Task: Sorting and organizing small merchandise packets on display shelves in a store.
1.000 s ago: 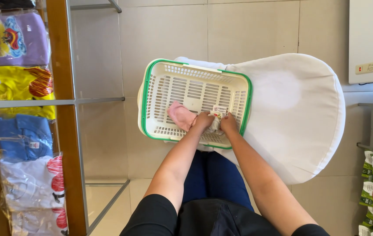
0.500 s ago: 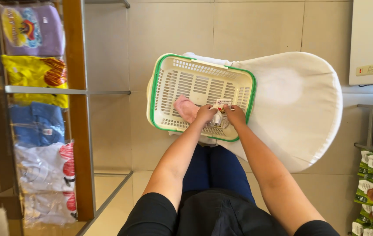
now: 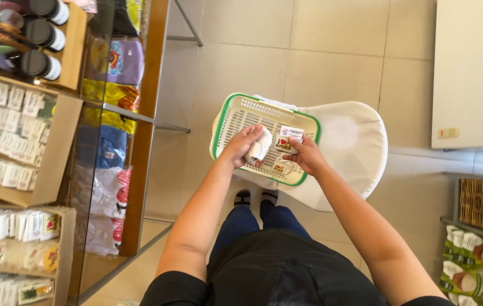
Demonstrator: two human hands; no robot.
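Observation:
A white plastic basket with a green rim (image 3: pixel 225 116) rests on a white cushioned chair (image 3: pixel 349 141) in front of me. My left hand (image 3: pixel 243 145) is closed around a small white rolled item (image 3: pixel 259 145) over the basket. My right hand (image 3: pixel 304 154) pinches the printed paper tag (image 3: pixel 287 137) attached to that item, at the basket's near right side. Both forearms reach forward from the bottom of the view.
A glass-and-wood display shelf (image 3: pixel 139 119) with folded coloured shirts (image 3: pixel 118 61) stands at left. Cardboard trays of small packets (image 3: pixel 9 141) and dark-lidded jars (image 3: pixel 40 34) sit further left. Packaged goods (image 3: pixel 476 255) fill a rack at lower right. A white cabinet (image 3: pixel 471 68) is at upper right.
My hands have lifted the white tagged item up from the basket's near edge. The pink item seen in the basket is out of sight. The view has shifted, showing more shelves at left.

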